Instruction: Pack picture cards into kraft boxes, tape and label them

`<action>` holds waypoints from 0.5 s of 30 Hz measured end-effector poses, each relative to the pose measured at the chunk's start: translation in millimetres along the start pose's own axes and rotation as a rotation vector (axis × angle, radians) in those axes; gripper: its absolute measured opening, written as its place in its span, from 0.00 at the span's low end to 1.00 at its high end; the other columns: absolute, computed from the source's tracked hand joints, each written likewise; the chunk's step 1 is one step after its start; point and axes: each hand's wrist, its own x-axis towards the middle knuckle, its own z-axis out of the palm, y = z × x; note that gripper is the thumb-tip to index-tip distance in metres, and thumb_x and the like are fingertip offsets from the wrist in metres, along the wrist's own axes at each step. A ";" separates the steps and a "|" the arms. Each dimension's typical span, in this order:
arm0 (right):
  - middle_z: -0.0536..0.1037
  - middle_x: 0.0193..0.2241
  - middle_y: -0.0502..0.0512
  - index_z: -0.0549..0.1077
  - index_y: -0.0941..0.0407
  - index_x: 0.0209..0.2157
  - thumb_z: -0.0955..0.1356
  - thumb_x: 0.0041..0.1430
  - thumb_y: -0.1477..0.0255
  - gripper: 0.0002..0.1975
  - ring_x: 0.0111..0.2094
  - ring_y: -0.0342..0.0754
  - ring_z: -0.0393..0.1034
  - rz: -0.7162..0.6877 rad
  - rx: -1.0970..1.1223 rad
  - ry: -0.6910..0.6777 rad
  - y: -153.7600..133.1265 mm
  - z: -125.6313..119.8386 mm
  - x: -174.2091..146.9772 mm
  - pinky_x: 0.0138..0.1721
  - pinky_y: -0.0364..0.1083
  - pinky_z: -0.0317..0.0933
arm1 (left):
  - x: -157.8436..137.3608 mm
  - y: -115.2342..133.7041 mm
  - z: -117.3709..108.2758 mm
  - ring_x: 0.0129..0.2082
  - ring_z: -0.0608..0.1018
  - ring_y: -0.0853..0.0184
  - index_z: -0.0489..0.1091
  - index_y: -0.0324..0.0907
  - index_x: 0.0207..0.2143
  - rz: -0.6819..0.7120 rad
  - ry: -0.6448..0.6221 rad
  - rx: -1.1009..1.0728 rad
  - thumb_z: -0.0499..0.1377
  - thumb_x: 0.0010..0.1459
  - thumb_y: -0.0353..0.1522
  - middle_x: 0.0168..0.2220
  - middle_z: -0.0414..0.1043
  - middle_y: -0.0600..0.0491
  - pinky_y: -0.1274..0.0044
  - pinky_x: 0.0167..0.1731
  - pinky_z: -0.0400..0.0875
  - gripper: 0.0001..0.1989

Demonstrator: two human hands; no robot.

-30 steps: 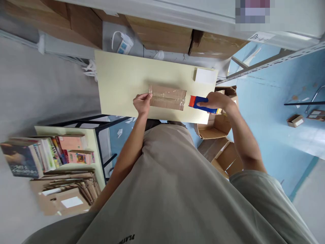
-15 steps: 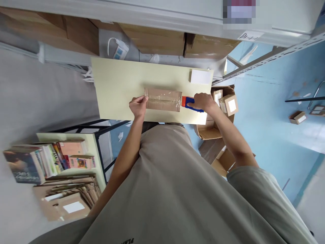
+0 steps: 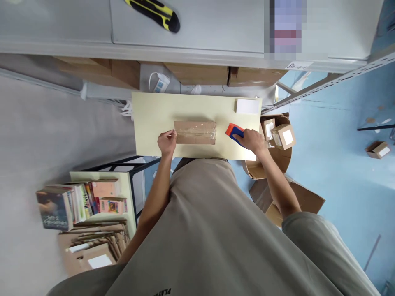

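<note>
A small cardboard box (image 3: 195,132) lies flat on the pale yellow tabletop (image 3: 154,107), with shiny clear tape along its middle and over its right end. At its left end, my left hand (image 3: 167,142) has thumb and fingers closed on the edge. My right hand (image 3: 253,140) is wrapped round a blue and orange tape dispenser (image 3: 235,133), held to the right of the box with a gap between them. The dispenser is tilted, its orange end toward the box.
A white label stack (image 3: 247,106) lies at the table's back right corner. On the grey shelf above rests a yellow and black utility knife (image 3: 156,13). An open carton (image 3: 282,154) with small boxes stands right of the table. Books (image 3: 66,205) and flattened cardboard (image 3: 101,242) are at left.
My right hand has drawn the tape dispenser away from the box's right end and tilted it. My left hand stays at the left end. The view has shifted, bringing the utility knife into sight.
</note>
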 end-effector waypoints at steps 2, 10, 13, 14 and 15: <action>0.88 0.58 0.82 0.83 0.63 0.61 0.63 0.84 0.48 0.33 0.60 0.74 0.85 -0.005 0.039 0.074 -2.5 -19.2 -10.1 0.51 0.56 0.72 | -1.1 21.3 -1.4 0.50 0.87 0.51 0.85 0.45 0.48 0.108 0.056 0.027 0.70 0.68 0.38 0.51 0.84 0.41 0.58 0.64 0.82 0.10; 0.84 0.58 0.83 0.69 0.64 0.73 0.54 0.87 0.45 0.39 0.60 0.77 0.82 -0.152 0.084 0.569 -48.9 -126.6 -26.1 0.55 0.59 0.72 | -33.7 216.4 5.0 0.72 0.80 0.49 0.76 0.54 0.74 0.898 -0.094 -0.197 0.55 0.85 0.53 0.65 0.80 0.42 0.54 0.76 0.76 0.26; 0.82 0.58 0.83 0.66 0.65 0.75 0.51 0.87 0.44 0.42 0.63 0.79 0.80 -0.198 0.026 0.688 -73.5 -166.5 -16.0 0.58 0.61 0.73 | -24.6 279.6 12.1 0.77 0.77 0.48 0.74 0.55 0.76 1.054 -0.118 -0.250 0.49 0.87 0.55 0.71 0.76 0.43 0.51 0.80 0.71 0.29; 0.82 0.58 0.82 0.66 0.65 0.75 0.50 0.88 0.46 0.41 0.63 0.79 0.80 -0.200 0.017 0.721 -79.8 -177.4 -11.2 0.60 0.61 0.73 | -17.8 294.4 14.4 0.77 0.77 0.50 0.73 0.54 0.75 1.082 -0.098 -0.273 0.47 0.87 0.56 0.71 0.76 0.42 0.53 0.80 0.71 0.30; 0.82 0.58 0.82 0.67 0.65 0.74 0.49 0.89 0.48 0.40 0.63 0.79 0.80 -0.196 0.012 0.747 -84.5 -186.8 -5.9 0.60 0.62 0.73 | -10.3 305.6 16.2 0.77 0.78 0.52 0.73 0.53 0.75 1.095 -0.076 -0.291 0.45 0.87 0.56 0.72 0.75 0.42 0.55 0.81 0.70 0.31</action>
